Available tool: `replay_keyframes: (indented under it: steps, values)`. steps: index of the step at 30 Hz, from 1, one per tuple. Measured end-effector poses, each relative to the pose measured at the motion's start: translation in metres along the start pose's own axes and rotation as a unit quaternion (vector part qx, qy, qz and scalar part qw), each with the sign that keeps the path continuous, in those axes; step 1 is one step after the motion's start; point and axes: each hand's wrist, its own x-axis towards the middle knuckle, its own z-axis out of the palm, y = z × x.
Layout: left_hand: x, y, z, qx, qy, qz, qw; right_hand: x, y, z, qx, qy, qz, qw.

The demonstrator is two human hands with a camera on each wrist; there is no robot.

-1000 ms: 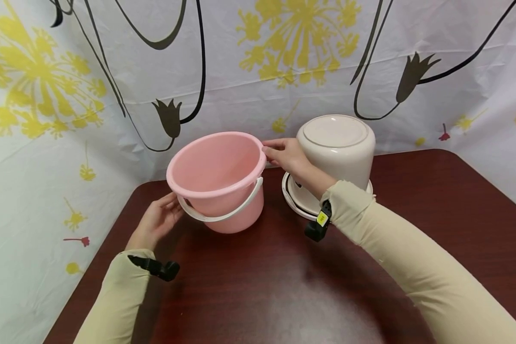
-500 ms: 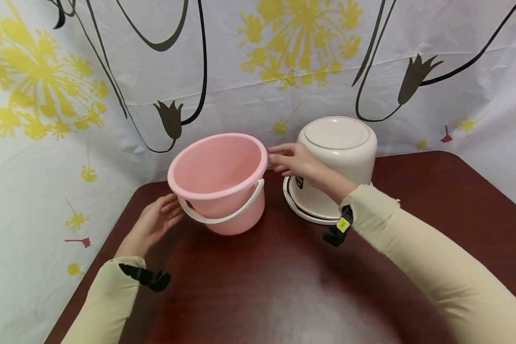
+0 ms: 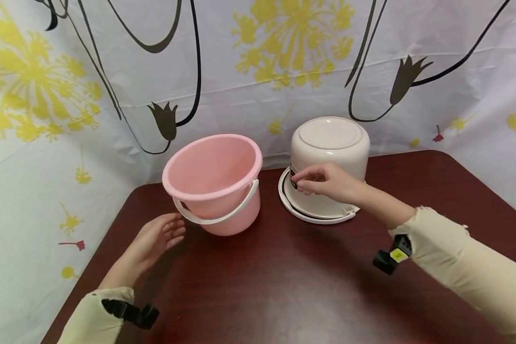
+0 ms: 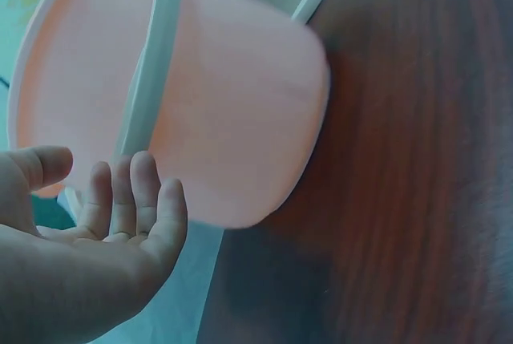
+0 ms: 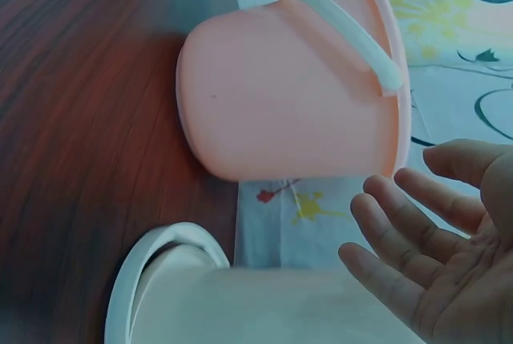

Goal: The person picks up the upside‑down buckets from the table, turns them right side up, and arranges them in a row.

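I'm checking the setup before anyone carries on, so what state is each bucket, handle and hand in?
Pink bucket: upright, mouth up.
White handle: down along the pink bucket's near side.
Cream bucket: upside down, base up.
Cream bucket's handle: down, beside the rim.
Left hand: open, holding nothing.
Right hand: open, holding nothing.

Pink bucket (image 3: 210, 169): one
White bucket (image 3: 328, 150): one
Bucket handles (image 3: 215, 221): two, one per bucket
Hands: two, left hand (image 3: 156, 237) and right hand (image 3: 328, 183)
Sleeves (image 3: 460, 263): two
Wrist cameras (image 3: 384, 262): two
Yellow sticker (image 3: 398, 254): one
Table (image 3: 258, 286): one
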Motion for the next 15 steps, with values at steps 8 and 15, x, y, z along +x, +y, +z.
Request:
replay_keyframes:
  steps: [8,15]
  values:
    - [-0.016,-0.011,0.029,0.039,-0.049,-0.013,0.998,-0.038,0.011,-0.02,-0.036,0.01,0.006,0.9993]
    - [-0.019,-0.012,0.065,0.057,-0.112,-0.007,0.9921,-0.06,0.03,-0.035,-0.091,0.02,0.023,0.9954]
